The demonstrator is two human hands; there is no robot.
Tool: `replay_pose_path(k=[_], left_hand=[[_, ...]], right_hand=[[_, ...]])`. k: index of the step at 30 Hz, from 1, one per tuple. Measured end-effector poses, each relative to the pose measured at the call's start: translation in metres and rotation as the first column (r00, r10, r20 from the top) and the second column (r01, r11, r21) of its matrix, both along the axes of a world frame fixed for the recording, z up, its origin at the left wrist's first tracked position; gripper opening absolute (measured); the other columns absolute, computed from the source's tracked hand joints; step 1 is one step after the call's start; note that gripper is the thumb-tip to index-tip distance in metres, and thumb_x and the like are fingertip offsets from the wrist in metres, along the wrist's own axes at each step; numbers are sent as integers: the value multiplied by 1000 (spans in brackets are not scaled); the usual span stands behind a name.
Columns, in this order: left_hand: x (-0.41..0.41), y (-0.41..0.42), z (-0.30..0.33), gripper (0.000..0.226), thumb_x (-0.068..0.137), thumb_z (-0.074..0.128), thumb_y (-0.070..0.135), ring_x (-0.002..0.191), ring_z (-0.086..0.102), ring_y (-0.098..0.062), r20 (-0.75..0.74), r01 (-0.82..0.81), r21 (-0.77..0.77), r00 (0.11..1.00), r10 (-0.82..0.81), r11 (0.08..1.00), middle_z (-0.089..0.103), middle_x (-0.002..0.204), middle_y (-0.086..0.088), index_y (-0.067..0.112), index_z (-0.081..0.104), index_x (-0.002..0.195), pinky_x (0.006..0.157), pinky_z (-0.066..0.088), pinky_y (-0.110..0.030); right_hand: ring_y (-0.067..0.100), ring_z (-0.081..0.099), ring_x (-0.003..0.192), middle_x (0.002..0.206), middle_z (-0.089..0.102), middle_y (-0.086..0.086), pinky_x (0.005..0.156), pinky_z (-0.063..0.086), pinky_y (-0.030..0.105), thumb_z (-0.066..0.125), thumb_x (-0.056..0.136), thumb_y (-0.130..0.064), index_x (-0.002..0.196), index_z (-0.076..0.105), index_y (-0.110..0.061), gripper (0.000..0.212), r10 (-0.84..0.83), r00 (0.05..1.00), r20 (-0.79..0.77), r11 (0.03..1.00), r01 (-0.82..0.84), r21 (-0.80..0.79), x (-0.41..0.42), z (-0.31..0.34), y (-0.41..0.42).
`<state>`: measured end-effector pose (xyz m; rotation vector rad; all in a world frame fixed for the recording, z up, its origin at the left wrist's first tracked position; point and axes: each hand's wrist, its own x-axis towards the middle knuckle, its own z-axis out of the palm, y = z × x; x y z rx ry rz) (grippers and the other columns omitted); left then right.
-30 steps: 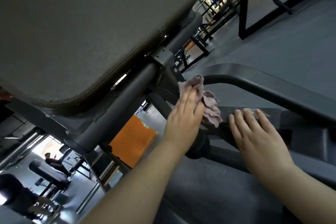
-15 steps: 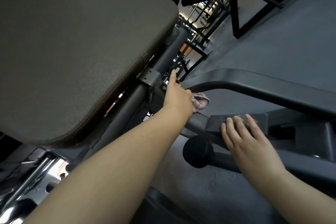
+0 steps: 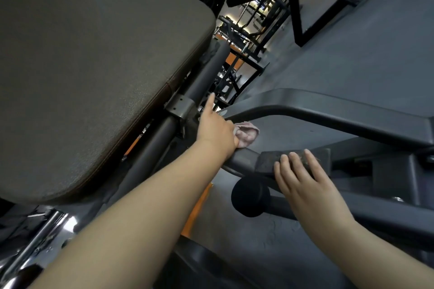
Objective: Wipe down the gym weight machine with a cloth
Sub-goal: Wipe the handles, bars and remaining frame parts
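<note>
cloth (image 3: 246,133) is being pinched by left hand (image 3: 217,128), forefinger extended; right hand (image 3: 303,179) fingers together, flat on frame (image 3: 244,159). risk: cloth being snagged in joint.

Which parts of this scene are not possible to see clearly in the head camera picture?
- Most of the pink cloth: the left hand covers it; only one end shows.
- Left hand's other fingers: behind the hand itself; only one straight finger shows.
- Frame under the seat pad: the pad hides it.
- Grey block's surface: the right hand rests over it.
- Distant gym equipment: too small and dark.
</note>
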<state>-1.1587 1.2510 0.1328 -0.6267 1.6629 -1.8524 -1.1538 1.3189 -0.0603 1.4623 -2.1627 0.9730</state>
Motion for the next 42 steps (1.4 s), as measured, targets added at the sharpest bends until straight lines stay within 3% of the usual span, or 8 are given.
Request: replay_pose_path(k=[4, 20, 25, 28, 32, 34, 38, 42], left_hand=[[5, 0, -21, 42, 102, 18, 42, 114, 54, -24, 74, -26, 80, 997, 20, 996, 62, 110, 2, 27, 46, 130, 109, -22, -47], [34, -6, 19, 40, 97, 29, 38, 126, 41, -35, -55, 260, 59, 965, -257, 964, 53, 125, -16, 12, 47, 122, 104, -28, -49], [59, -13, 18, 52, 83, 24, 18, 119, 57, -26, -19, 409, 86, 912, -409, 908, 66, 116, -8, 17, 68, 111, 114, 20, -47], [70, -11, 28, 52, 83, 26, 15, 114, 60, -28, -25, 430, 117, 902, -430, 895, 68, 112, -13, 7, 69, 110, 108, 22, -46], [89, -2, 43, 52, 86, 25, 14, 121, 55, -29, -12, 449, 100, 893, -450, 888, 63, 123, -16, 1, 66, 115, 110, 20, -43], [102, -1, 49, 54, 94, 16, 9, 123, 53, -30, 29, 462, 86, 885, -466, 883, 61, 125, -17, -2, 64, 116, 110, 20, -43], [117, 8, 57, 59, 94, 0, 5, 139, 29, -35, 199, 403, -69, 902, -383, 913, 36, 145, -26, -11, 40, 135, 115, -5, -52], [117, 16, 41, 54, 100, 5, 19, 140, -16, -45, 88, 152, -116, 986, -142, 982, -12, 152, -32, -12, -9, 143, 88, -30, -55]], right_hand=[[53, 58, 100, 109, 60, 38, 109, 18, 50, 51, 57, -9, 112, 59, 18, 61, 8, 999, 36, 997, -5, -77, 1, -3, -8], [59, 55, 99, 111, 55, 43, 113, 2, 50, 37, 68, -4, 115, 53, 23, 57, 50, 998, 26, 954, -40, -296, -3, -16, -15], [59, 56, 98, 111, 55, 43, 112, 4, 50, 34, 67, -3, 114, 54, 23, 57, 25, 1000, -7, 947, -26, -321, -4, -16, -13], [58, 56, 102, 115, 55, 42, 116, 0, 49, 38, 80, 0, 121, 48, 21, 47, 2, 1000, -30, 943, -12, -334, -5, -19, -16], [58, 56, 101, 114, 55, 42, 114, 3, 49, -2, 103, -18, 117, 53, 21, 69, 0, 1000, -23, 934, -8, -356, -3, -15, -13], [59, 55, 102, 115, 54, 42, 116, -1, 48, 42, 95, -17, 118, 52, 22, 46, 6, 1000, -15, 949, -11, -314, -3, -14, -11], [62, 54, 100, 113, 54, 45, 116, -4, 47, 48, 58, 2, 116, 52, 24, 62, 50, 999, -5, 944, -48, -327, -4, -13, -10], [61, 54, 101, 113, 53, 44, 116, -4, 47, 50, 54, 3, 117, 52, 23, 66, 38, 999, -5, 946, -38, -321, -2, -12, -10]])
